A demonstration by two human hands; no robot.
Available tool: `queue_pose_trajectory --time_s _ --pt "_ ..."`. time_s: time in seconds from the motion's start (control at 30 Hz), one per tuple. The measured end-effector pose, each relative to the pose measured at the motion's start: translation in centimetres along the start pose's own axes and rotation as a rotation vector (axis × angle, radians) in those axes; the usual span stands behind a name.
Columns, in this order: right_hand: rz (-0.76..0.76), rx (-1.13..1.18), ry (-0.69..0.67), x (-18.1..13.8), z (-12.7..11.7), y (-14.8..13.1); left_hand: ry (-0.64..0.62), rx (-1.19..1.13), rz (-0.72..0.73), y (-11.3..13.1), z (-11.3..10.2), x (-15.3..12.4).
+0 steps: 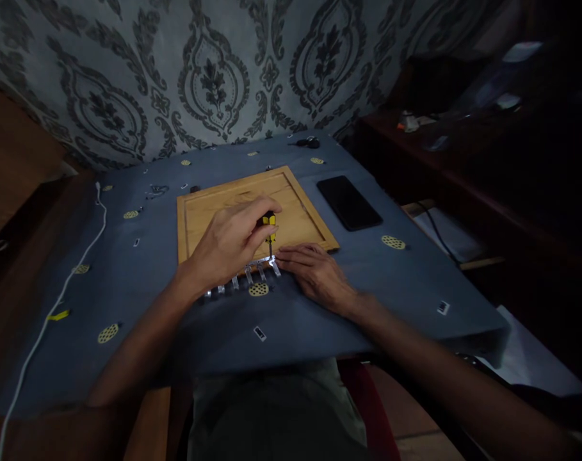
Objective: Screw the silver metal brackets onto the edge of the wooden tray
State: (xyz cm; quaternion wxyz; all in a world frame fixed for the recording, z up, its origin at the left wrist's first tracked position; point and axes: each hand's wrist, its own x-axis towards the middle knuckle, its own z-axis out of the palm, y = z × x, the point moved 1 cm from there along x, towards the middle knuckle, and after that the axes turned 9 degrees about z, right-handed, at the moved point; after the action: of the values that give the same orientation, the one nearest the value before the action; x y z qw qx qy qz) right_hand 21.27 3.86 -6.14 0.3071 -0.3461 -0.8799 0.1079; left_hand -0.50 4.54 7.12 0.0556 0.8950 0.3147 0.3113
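Observation:
My left hand [233,234] is closed around a small yellow-and-black screwdriver [270,221]. The tool stands nearly upright, its shaft pointing down at the right end of a shiny metal hook rack [250,275]. That rack lies along the near edge of a framed wooden board [291,198], its several hooks sticking out toward me; my left hand and wrist cover part of it. My right hand [314,272] rests at the board's near right edge, fingers stretched out side by side, with the fingertips at the rack's right end. Any screw under the tip is too small to make out.
A black phone [349,203] lies right of the board. Dark keys [307,142] lie near the wall, and a small chain-like thing [157,191] is at the left. A white cable [63,291] runs down the left side of the blue patterned tablecloth [348,339].

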Motion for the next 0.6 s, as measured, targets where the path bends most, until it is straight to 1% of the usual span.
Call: queue_pose_trajectory --time_s 0.43,0.6 --pt "0.023 0.004 -0.014 0.08 -0.09 -0.16 -0.019 -0.053 -0.013 0.16 -0.15 0.07" --pt "0.012 -0.002 -0.001 0.06 -0.03 -0.19 0.042 -0.041 -0.036 0.43 -0.75 0.03"
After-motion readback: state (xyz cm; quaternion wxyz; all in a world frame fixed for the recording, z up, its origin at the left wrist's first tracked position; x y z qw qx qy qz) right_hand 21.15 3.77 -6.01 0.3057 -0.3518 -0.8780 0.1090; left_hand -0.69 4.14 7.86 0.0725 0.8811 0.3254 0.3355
